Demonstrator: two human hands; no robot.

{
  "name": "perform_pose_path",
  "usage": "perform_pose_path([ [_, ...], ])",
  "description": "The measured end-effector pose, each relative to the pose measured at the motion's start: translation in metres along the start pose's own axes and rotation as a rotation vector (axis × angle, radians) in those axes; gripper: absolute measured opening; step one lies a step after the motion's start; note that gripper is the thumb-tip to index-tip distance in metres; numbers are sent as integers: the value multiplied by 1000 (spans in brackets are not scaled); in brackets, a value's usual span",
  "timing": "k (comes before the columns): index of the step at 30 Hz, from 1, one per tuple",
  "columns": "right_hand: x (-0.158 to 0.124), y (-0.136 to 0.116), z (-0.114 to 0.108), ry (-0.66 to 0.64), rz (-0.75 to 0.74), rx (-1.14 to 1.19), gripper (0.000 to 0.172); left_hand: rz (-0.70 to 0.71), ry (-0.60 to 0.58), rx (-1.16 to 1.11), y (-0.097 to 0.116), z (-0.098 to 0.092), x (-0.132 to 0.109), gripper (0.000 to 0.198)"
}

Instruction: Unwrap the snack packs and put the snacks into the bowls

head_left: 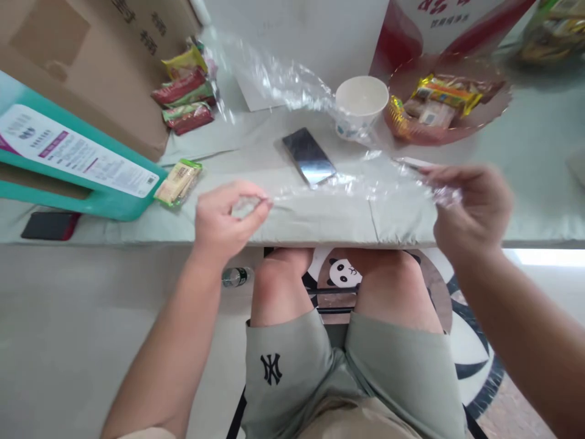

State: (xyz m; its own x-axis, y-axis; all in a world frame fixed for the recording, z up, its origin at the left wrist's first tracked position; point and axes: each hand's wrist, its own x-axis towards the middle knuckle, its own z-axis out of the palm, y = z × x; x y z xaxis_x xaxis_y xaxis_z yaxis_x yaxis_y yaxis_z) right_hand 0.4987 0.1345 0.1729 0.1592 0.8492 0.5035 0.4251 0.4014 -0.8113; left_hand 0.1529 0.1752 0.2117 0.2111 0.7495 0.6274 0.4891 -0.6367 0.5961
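Observation:
A clear plastic bag is stretched across the front of the table between my two hands. My left hand pinches its left end with fingers closed. At the other end, my right hand is closed on the plastic, slightly blurred. A dark phone lies on the grey-green tablecloth just behind the bag. A white paper cup stands behind the phone.
A glass bowl of wrapped snacks sits at the back right. More snack packets lie beside a cardboard box at the left, with a teal box, one loose packet and a red-edged phone.

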Motion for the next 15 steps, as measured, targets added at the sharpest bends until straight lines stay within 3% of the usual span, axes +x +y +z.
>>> perform_pose_path([
  [3,-28,7,4,39,-55,-24,3,-56,-133,112,10,-3,-34,6],
  [7,-53,9,8,-114,-119,-242,17,-84,-193,130,18,-7,-63,10],
  [10,-66,12,14,-237,-238,-372,24,-173,-264,86,17,-2,-76,12],
  [15,-74,15,18,-371,-315,-403,4,-422,-385,20,8,-1,-81,12],
])
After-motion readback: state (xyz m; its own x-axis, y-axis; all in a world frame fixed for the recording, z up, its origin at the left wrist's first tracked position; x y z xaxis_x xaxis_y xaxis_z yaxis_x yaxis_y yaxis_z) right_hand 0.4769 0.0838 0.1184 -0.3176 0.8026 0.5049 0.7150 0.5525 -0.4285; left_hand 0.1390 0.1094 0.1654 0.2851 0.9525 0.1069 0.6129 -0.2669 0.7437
